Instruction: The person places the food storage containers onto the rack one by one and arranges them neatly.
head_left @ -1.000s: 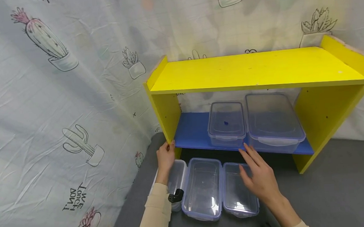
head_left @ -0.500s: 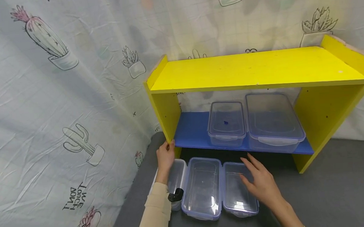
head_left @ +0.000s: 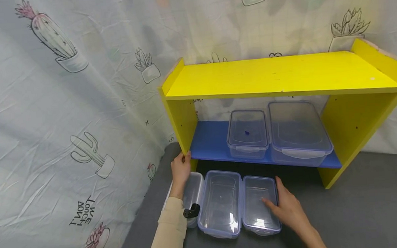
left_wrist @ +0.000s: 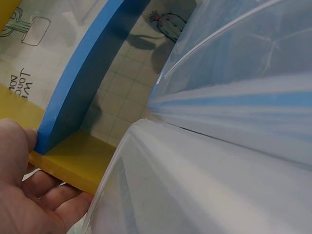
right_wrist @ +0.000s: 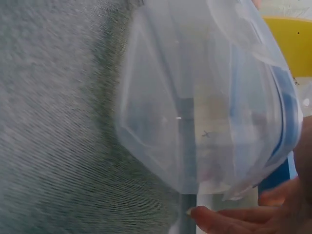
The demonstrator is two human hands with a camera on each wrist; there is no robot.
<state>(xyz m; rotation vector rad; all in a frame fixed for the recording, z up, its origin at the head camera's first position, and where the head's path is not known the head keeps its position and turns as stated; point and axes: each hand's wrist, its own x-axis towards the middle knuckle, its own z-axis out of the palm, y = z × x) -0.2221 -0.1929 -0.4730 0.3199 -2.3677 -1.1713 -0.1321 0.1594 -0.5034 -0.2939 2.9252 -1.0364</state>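
The right hand (head_left: 287, 208) lay flat, fingers straight, on the right clear box (head_left: 260, 205) (nearest of three on the grey tabletop (head_left: 357, 205)); the left hand (head_left: 180, 170) gripped the yellow shelf (head_left: 181, 125) side panel, fingers curled

Shelf unit (head_left: 276, 75) is showing bright yellow top and sides, lower board (head_left: 209, 142) is showing blue. Containers (head_left: 220, 203) are reading clear with pale blue-violet rims. Backdrop sheet (head_left: 66, 108) is showing white with outlined potted cacti, some pink-flowered, plus black lettering. Mat (head_left: 368, 205) is reading dark grey. Sleeve (head_left: 167, 230) is showing beige.
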